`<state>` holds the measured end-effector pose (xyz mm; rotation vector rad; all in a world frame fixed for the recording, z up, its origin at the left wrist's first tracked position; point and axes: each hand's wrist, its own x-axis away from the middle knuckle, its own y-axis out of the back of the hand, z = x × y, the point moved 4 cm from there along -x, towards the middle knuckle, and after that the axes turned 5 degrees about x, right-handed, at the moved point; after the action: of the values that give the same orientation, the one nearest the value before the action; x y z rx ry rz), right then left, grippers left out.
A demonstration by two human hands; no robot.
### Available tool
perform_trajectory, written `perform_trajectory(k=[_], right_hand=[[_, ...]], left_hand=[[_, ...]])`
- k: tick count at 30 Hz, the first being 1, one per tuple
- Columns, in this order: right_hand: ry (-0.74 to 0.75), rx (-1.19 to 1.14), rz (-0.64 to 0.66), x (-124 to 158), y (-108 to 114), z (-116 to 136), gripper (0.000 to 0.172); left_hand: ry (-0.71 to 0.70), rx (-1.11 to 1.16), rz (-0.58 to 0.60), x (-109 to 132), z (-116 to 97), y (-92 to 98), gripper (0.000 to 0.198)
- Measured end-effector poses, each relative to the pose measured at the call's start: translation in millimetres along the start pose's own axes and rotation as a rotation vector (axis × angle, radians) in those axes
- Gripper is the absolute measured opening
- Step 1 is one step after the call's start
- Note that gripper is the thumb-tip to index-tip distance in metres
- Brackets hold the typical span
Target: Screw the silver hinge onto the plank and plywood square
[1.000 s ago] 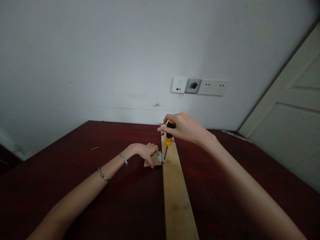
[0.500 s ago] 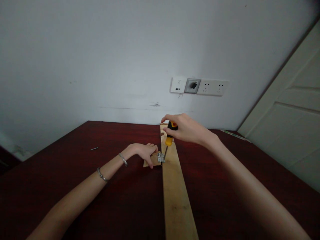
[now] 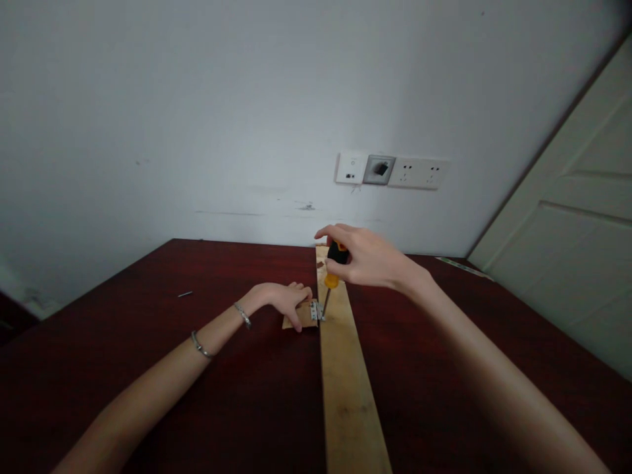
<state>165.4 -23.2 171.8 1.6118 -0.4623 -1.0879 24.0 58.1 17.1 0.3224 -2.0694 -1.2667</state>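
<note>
My right hand [image 3: 368,257] is wrapped round the black-and-yellow handle of a screwdriver [image 3: 331,280]. The tool leans slightly, its shaft running down to a small metal hinge [image 3: 315,309]. One leaf of the hinge lies on a long wooden plank [image 3: 348,382], the other on a small tan board [image 3: 306,320] butted against the plank's left edge. Across that board lies my left hand [image 3: 286,301], holding it down, thumb at the near edge and fingers toward the far edge. The screwdriver's tip meets the right leaf; any screw under it is too small to make out.
A thin metal rod or bit [image 3: 185,293] lies on the dark red tabletop [image 3: 237,401] at the left. The plank reaches back to the white wall [image 3: 247,118], which carries sockets [image 3: 413,173]. A flat printed strip [image 3: 464,268] rests at the back right, near a pale door [image 3: 582,224].
My right hand's fingers and wrist have shifted slightly round the screwdriver handle. The tip stays on the hinge, and my left hand holds the same place.
</note>
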Motion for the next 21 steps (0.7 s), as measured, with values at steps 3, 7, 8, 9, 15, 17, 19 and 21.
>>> perform_trajectory(k=[3,7,8,9,15,17,19,21], right_hand=[[-0.015,-0.009,-0.005,-0.1,-1.3,0.1,0.043],[0.019,-0.027,-0.014,0.2,-1.5,1.4,0.034],[0.017,-0.014,-0.016,0.5,-1.3,1.5,0.038],[0.01,-0.002,-0.02,0.7,-1.0,1.3,0.041],[0.012,-0.043,-0.027,-1.0,-0.3,-0.2,0.029],[0.031,-0.051,-0.023,-1.3,0.3,0.6,0.024],[0.022,-0.029,-0.011,-1.2,0.7,0.8,0.028],[0.002,0.005,-0.004,-1.2,0.4,0.2,0.034]], left_hand=[[0.002,0.002,-0.005,1.6,-1.7,1.2,0.084],[0.01,-0.002,0.001,3.2,-4.0,2.4,0.084],[0.015,-0.001,0.003,3.5,-4.2,2.6,0.085],[0.019,0.0,0.005,3.7,-4.3,2.7,0.086],[0.005,0.005,0.008,3.2,-3.9,2.8,0.083],[0.005,-0.003,0.013,3.1,-4.0,2.9,0.082],[0.001,-0.009,0.012,3.1,-4.4,3.1,0.082],[-0.007,-0.012,0.009,2.9,-4.6,3.1,0.082]])
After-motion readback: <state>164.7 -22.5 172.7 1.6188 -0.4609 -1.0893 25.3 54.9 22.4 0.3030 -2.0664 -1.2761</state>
